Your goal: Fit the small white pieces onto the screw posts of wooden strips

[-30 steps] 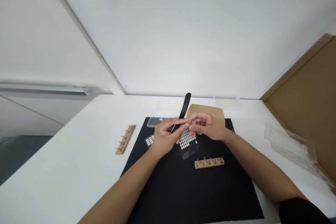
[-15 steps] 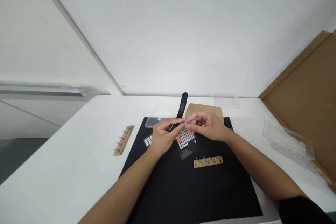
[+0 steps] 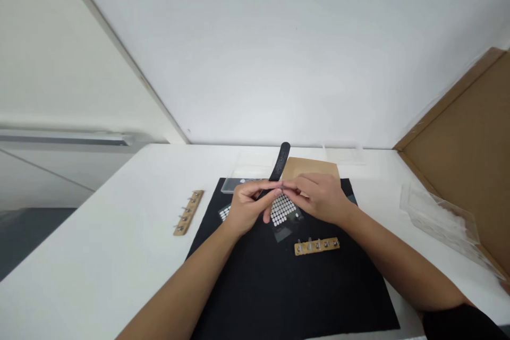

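Observation:
My left hand (image 3: 249, 206) and my right hand (image 3: 316, 196) meet fingertip to fingertip above a black mat (image 3: 287, 287). Both pinch at the same spot; whatever tiny thing lies between the fingertips is too small to make out. A black curved nail file (image 3: 281, 161) sticks up past my left index finger, its lower end hidden in that hand. Below the fingers lies a clear sheet of white oval adhesive tabs (image 3: 282, 211). Nearer to me rests a wooden strip (image 3: 317, 246) with a row of small clear nail tips on metal pegs.
A second peg strip (image 3: 188, 212) lies left of the mat. Behind the hands are a brown card (image 3: 308, 166) and a clear plastic tray (image 3: 235, 186). To the right, clear plastic cases (image 3: 442, 218) lean by a cardboard box (image 3: 462, 143). A white wall rises behind the table.
The nail file's upper end has swung to the right. My right hand's fingers have drawn closer together, and the back of the hand has turned more toward me.

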Demonstrator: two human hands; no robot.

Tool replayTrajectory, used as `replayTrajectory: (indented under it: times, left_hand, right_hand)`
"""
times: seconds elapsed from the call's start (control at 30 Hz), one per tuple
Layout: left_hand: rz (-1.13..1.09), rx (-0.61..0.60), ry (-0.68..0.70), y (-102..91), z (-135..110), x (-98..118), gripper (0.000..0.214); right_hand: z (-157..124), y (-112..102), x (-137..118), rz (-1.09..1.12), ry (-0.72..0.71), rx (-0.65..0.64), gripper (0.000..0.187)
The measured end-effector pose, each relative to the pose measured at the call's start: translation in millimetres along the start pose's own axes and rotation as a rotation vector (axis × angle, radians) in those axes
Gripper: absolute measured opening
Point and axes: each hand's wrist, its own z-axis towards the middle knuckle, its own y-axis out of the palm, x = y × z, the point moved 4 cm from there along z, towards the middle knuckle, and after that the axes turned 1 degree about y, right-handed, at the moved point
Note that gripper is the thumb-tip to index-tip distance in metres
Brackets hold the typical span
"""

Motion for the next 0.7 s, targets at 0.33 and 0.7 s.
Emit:
replayTrajectory:
  times: [0.33, 0.7]
  left_hand:
    - [-0.033, 0.028, 0.031, -1.3, 1.7, 0.3, 0.019]
    - [-0.035, 0.033, 0.034, -3.6, 2.2, -4.1, 0.017]
  right_hand:
    - [0.4, -5.0, -2.2, 0.058, -0.071, 0.014, 0.026]
    - [1.3, -3.1, 1.9, 0.263, 0.046, -0.084, 0.027]
